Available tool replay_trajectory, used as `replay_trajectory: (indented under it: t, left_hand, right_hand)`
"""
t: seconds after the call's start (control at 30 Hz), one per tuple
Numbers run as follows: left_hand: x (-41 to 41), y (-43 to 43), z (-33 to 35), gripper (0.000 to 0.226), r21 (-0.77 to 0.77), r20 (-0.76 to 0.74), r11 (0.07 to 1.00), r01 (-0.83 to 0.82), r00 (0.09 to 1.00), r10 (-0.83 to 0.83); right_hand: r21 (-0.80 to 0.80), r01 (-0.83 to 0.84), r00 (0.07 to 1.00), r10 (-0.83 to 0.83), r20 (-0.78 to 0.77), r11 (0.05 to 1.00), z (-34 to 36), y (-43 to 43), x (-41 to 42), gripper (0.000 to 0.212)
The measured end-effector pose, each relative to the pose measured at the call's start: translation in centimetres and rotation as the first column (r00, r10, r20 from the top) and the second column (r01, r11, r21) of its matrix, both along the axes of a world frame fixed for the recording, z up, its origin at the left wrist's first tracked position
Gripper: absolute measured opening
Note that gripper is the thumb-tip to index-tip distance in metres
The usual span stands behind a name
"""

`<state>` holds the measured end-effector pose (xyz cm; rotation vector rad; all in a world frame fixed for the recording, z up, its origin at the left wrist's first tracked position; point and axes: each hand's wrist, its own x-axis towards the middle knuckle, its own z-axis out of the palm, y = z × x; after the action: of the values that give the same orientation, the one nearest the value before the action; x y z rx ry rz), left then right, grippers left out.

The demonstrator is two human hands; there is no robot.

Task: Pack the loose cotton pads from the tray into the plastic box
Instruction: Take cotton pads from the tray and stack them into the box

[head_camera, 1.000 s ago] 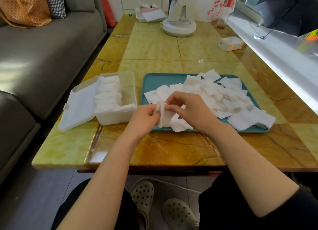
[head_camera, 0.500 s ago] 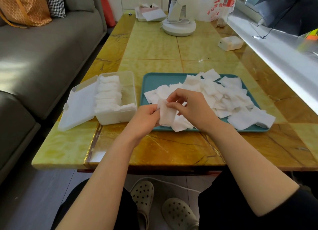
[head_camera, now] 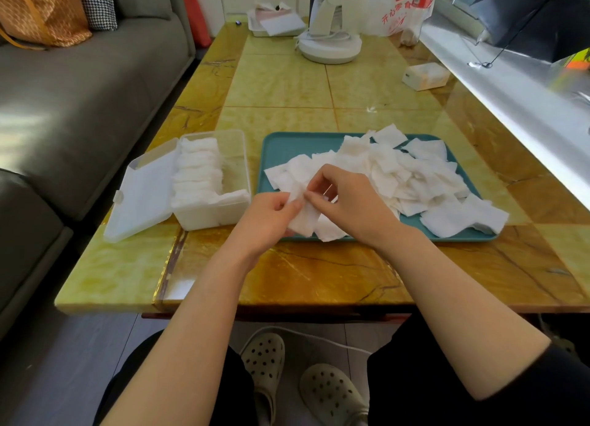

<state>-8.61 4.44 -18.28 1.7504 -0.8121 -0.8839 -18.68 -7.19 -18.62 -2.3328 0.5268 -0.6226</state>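
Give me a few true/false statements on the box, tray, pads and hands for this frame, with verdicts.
1. The plastic box has its lid shut. False: the lid lies open at the box's left side.
2. The left hand and the right hand both pinch a cotton pad over the near edge of the tray. True.
3. The box stands to the right of the tray. False: it stands to the tray's left.
4. A row of pads is packed in the box. True.
5. The tray holds no loose pads. False: a pile lies on it.
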Motion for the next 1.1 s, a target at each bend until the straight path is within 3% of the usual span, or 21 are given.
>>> replay_trajectory:
  t: [0.2,0.3,0.43,0.53,0.63,0.7,0.83,1.03,1.1]
  left_hand:
    - [-0.4,-0.1,0.7,0.038,0.018,-0.106,0.999,-0.028,0.994,0.029]
    - [-0.5,0.2,0.7,0.021,0.002,0.061,1.000,0.005,0.998,-0.006]
    - [-0.1,0.2,0.5,0.012,-0.012,0.178,0.993,-0.122,0.976,0.122]
    - [0.2,0.0,0.4,0.010,-0.052,0.211,0.975,-0.215,0.952,0.221]
    - [0.4,0.0,0.2,0.006,-0.072,0.226,0.967,-0.245,0.940,0.255]
    - [0.5,0.0,0.1,0.004,-0.077,0.229,0.966,-0.246,0.939,0.257]
    - [0.4,-0.1,0.1,0.004,-0.088,0.222,0.960,-0.264,0.935,0.277]
    - [0.9,-0.2,-0.2,0.015,-0.093,0.170,0.935,-0.341,0.920,0.352]
    - [0.9,-0.3,-0.2,0.018,-0.092,0.175,0.934,-0.347,0.917,0.358]
  right_hand:
    - [-0.003,0.003,1.000,-0.003,-0.014,1.000,-0.3,0.0,-0.1,0.008]
    - [0.089,0.027,0.999,-0.024,-0.030,0.996,-0.3,0.0,0.1,0.007]
    - [0.119,0.061,0.996,-0.053,-0.067,0.991,0.0,-0.4,-0.1,0.004]
    - [0.148,-0.031,0.960,0.071,-0.271,0.988,0.2,-1.2,-1.1,0.013]
    - [0.119,-0.166,0.808,0.204,-0.553,0.979,-0.3,-1.7,-1.7,0.045]
    - [0.097,-0.149,0.825,0.178,-0.537,0.984,-0.5,-1.8,-1.9,0.043]
    - [0.063,-0.071,0.886,0.092,-0.455,0.995,-0.5,-2.0,-1.8,0.009]
    - [0.030,0.075,0.967,-0.066,-0.246,0.997,-0.4,-1.8,-1.2,0.009]
    - [0.009,0.010,0.947,-0.006,-0.321,1.000,-0.5,-2.1,-1.4,0.013]
